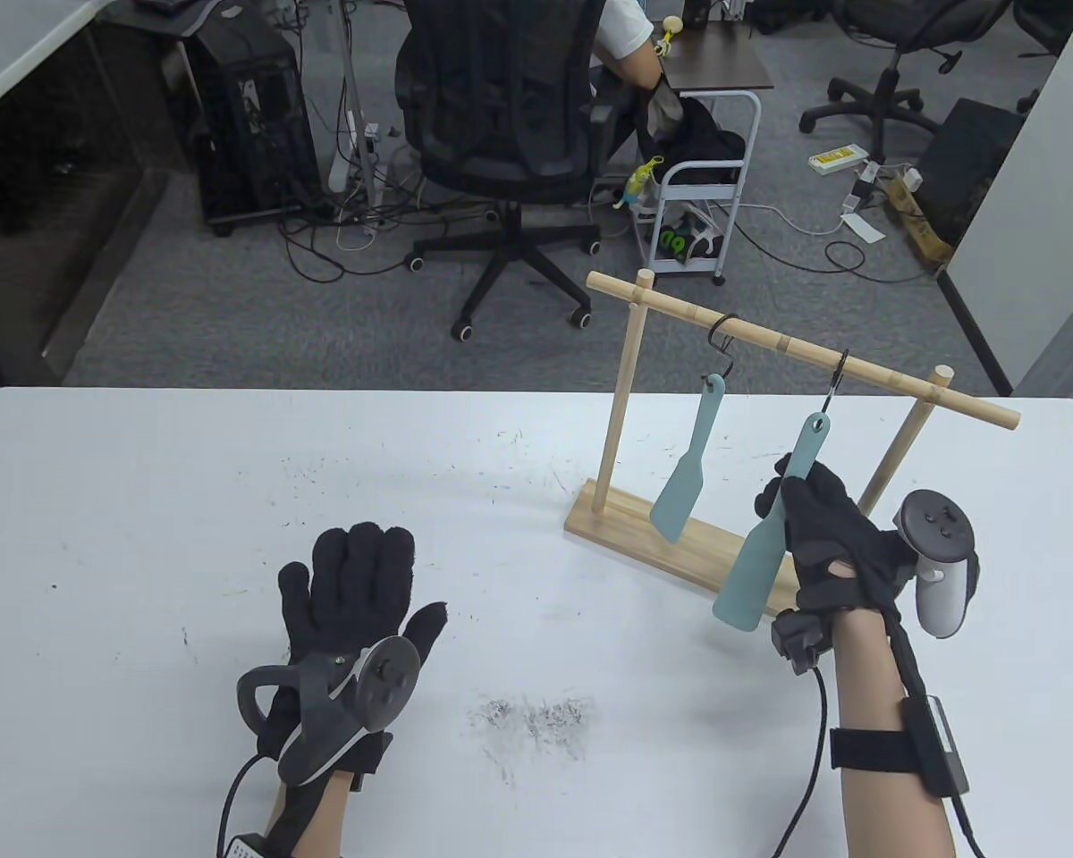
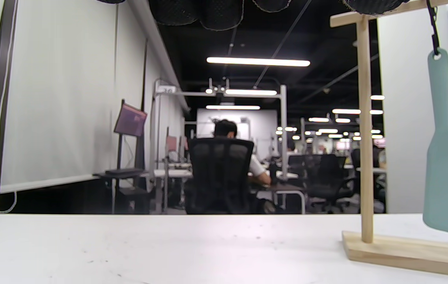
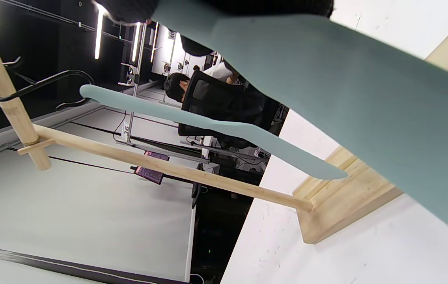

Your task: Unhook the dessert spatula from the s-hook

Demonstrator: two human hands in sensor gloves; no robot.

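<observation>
A wooden rack stands on the white table with two black S-hooks on its bar. A pale teal dessert spatula hangs free from the left S-hook. A second teal spatula hangs from the right S-hook, tilted toward me. My right hand grips this spatula around its handle; its hole is still on the hook. In the right wrist view the held spatula fills the upper right and the other spatula lies behind it. My left hand rests flat on the table, empty.
The rack's wooden base lies just in front of my right hand. The table has pencil-like scuff marks near the front. Behind the table an office chair and a small cart stand on the floor.
</observation>
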